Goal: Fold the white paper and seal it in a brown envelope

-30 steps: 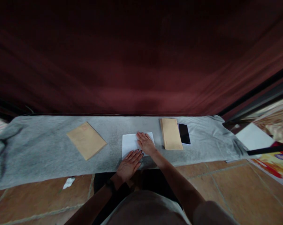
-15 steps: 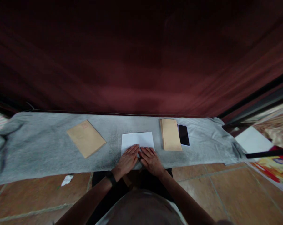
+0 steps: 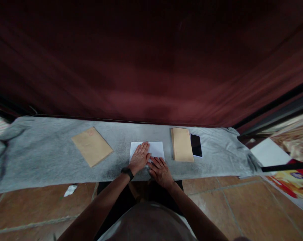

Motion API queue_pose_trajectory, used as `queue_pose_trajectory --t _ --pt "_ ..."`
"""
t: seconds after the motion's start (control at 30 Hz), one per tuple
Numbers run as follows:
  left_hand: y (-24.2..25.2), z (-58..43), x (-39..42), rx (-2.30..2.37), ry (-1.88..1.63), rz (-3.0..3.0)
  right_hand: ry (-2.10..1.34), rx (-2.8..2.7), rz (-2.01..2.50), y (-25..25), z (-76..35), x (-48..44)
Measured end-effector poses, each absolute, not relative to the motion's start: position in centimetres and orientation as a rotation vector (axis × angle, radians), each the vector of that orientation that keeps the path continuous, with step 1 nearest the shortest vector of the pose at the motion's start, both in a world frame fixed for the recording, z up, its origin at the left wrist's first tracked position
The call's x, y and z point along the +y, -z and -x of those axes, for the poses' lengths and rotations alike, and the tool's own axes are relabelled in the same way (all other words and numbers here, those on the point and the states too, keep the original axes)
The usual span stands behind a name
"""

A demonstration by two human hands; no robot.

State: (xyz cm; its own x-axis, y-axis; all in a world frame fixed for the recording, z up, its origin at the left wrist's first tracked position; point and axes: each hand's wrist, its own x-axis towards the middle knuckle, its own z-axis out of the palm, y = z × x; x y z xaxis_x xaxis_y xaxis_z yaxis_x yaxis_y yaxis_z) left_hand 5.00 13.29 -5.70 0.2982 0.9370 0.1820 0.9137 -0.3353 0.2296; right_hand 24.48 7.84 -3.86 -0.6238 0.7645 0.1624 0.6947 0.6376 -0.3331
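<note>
A sheet of white paper point(image 3: 156, 148) lies on the grey cloth in front of me, its near part covered by my hands. My left hand point(image 3: 139, 158) rests flat on the paper's left half, fingers stretched toward the far edge. Over the near right corner lies my right hand point(image 3: 161, 172), palm down with fingers a little apart. Neither hand grips anything. Whether the paper is folded or in several layers I cannot tell.
The grey cloth point(image 3: 53, 154) covers a long narrow surface. A brown envelope point(image 3: 92, 147) lies slanted to the left. On the right are a stack of brown envelopes point(image 3: 182, 145) and a phone point(image 3: 196, 146). A dark red panel point(image 3: 151, 83) rises behind.
My left hand has slid forward across the paper, toward its far edge. My right hand has stayed nearly in place at the near right corner.
</note>
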Motion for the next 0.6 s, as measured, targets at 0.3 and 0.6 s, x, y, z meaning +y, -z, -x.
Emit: queue_pose_trajectory --t 0.3,0.6 --pt "5.6 -3.9 11.8 1.874 -0.477 -2.426 -0.297 -2.554 1.17 4.1 -24.6 7.7" --pt "5.9 -2.1 10.1 2.075 -0.505 -2.3 -0.267 -2.38 1.395 5.4 -23.7 7.8"
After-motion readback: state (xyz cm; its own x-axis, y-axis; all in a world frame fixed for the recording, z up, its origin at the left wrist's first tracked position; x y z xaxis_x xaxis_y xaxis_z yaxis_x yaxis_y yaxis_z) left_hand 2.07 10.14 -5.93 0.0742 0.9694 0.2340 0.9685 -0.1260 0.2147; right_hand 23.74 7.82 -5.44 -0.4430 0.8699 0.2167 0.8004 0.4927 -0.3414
